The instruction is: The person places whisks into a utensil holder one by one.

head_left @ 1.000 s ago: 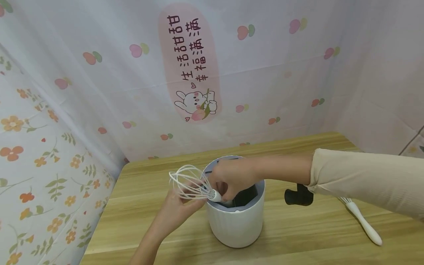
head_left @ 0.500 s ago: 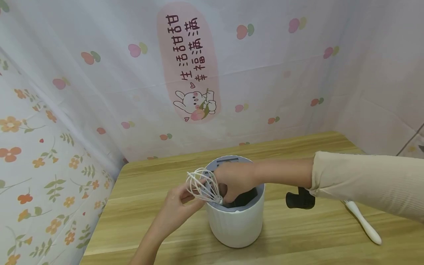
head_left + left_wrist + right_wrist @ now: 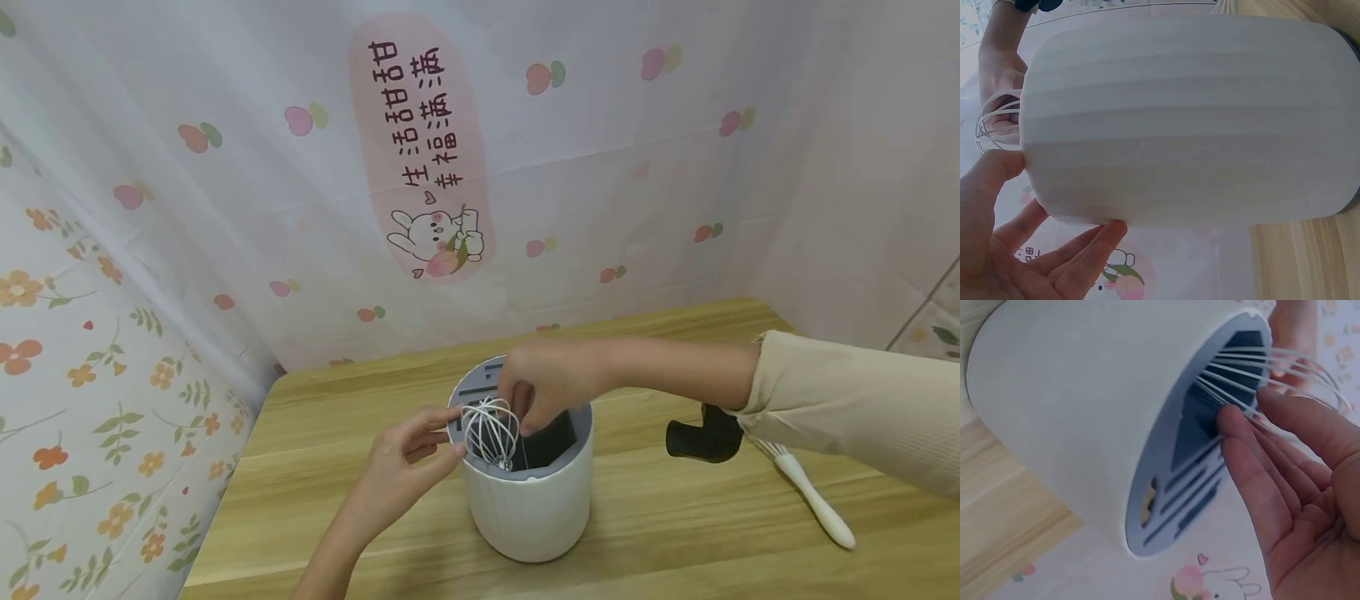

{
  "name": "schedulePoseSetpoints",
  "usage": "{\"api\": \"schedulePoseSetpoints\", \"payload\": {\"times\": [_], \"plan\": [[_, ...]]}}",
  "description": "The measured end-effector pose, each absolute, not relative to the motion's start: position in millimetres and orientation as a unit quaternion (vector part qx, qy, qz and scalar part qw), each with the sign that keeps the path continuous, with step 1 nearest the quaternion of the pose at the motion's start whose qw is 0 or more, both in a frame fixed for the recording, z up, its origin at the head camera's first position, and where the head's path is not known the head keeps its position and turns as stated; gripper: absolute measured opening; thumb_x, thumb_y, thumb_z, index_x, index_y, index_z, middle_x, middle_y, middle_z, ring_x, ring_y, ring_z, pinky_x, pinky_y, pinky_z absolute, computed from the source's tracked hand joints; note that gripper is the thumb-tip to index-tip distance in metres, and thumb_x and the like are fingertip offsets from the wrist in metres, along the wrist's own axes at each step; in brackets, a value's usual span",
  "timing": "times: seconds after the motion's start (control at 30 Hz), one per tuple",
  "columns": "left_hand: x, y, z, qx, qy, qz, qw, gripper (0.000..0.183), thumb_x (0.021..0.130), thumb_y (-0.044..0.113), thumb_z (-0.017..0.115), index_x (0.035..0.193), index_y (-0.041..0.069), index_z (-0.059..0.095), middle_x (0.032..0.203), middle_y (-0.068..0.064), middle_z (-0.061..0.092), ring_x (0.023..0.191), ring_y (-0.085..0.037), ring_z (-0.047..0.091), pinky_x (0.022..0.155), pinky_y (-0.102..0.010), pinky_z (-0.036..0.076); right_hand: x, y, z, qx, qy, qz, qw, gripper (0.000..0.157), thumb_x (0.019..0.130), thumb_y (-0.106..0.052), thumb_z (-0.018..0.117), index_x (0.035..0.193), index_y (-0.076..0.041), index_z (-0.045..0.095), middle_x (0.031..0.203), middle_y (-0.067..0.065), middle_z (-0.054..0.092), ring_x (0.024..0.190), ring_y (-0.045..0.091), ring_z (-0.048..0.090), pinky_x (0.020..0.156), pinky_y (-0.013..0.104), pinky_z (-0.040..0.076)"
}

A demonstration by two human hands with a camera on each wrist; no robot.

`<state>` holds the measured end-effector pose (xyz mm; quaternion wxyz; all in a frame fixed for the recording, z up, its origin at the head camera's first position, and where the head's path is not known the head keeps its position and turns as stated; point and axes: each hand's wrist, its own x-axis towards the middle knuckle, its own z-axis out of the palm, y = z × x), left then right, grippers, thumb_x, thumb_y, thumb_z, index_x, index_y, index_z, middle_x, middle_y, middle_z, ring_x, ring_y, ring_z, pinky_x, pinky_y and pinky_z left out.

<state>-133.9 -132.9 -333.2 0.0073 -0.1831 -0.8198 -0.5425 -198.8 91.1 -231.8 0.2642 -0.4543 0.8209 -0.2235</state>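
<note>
A white whisk [image 3: 491, 433] stands in a white round utensil holder [image 3: 531, 517], wire loops up, its handle hidden inside. My right hand [image 3: 551, 379] is over the holder's opening, just right of the loops. In the right wrist view, the thumb and fingers of my right hand [image 3: 1297, 469] are a little apart beside the whisk's wires [image 3: 1241, 378], not closed round them. At the holder's left side is my left hand [image 3: 405, 458]. The left wrist view shows my left hand [image 3: 1035, 250] with thumb and spread fingertips touching the holder's ribbed wall [image 3: 1179, 125].
Right of the holder, a second white-handled utensil [image 3: 813, 500] with thin wires lies on the wooden table [image 3: 337, 500]. A black device [image 3: 705, 435] shows below my right wrist. The holder's grey top [image 3: 1172, 481] has slots and a larger dark compartment. A patterned curtain [image 3: 600, 192] hangs behind.
The whisk has swung from leaning left to upright and sunk into the holder. My right hand has drawn slightly up and right from it. My left hand stays at the holder's side.
</note>
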Motion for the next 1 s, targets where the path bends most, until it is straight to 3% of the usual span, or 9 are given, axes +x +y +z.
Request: {"api": "schedulePoseSetpoints", "payload": {"times": [0.23,0.43,0.7,1.0], "plan": [[-133.9,-132.9,-333.6,-0.179,-0.821,-0.542,0.007,0.035,0.084,0.023,0.068,0.118,0.015,0.061,0.121,-0.004,0.057,0.102,-0.019,0.059,0.092,-0.043,0.043,-201.5,110.4,-218.8,-0.413,0.833,-0.260,0.261,0.024,0.078,0.001,0.069,0.102,0.003,0.064,0.093,0.006,0.067,0.085,0.011,0.064,0.073,0.025,0.053],[-133.0,-133.5,-335.2,-0.174,-0.823,-0.541,0.008,0.036,0.083,0.023,0.069,0.118,0.016,0.061,0.121,-0.003,0.058,0.102,-0.018,0.059,0.092,-0.036,0.044,-208.1,142.7,-218.0,-0.381,0.847,-0.291,0.230,0.021,0.078,0.000,0.069,0.098,0.005,0.064,0.089,0.007,0.067,0.082,0.014,0.064,0.073,0.026,0.053],[-132.6,-132.9,-335.0,-0.170,-0.821,-0.545,0.008,0.036,0.083,0.021,0.069,0.118,0.017,0.061,0.119,-0.003,0.058,0.102,-0.017,0.060,0.092,-0.043,0.043,-218.6,200.4,-234.1,-0.300,0.873,-0.324,0.209,0.028,0.079,-0.007,0.071,0.101,0.007,0.063,0.089,0.005,0.067,0.083,0.017,0.064,0.073,0.026,0.053],[-132.4,-131.9,-333.5,-0.161,-0.821,-0.547,0.012,0.035,0.082,0.017,0.070,0.116,0.017,0.063,0.118,-0.001,0.059,0.100,-0.017,0.060,0.092,-0.040,0.044,-225.0,269.1,-268.4,-0.244,0.891,-0.336,0.183,0.034,0.081,-0.017,0.070,0.103,0.007,0.062,0.090,0.005,0.068,0.082,0.013,0.065,0.070,0.024,0.052]]}}
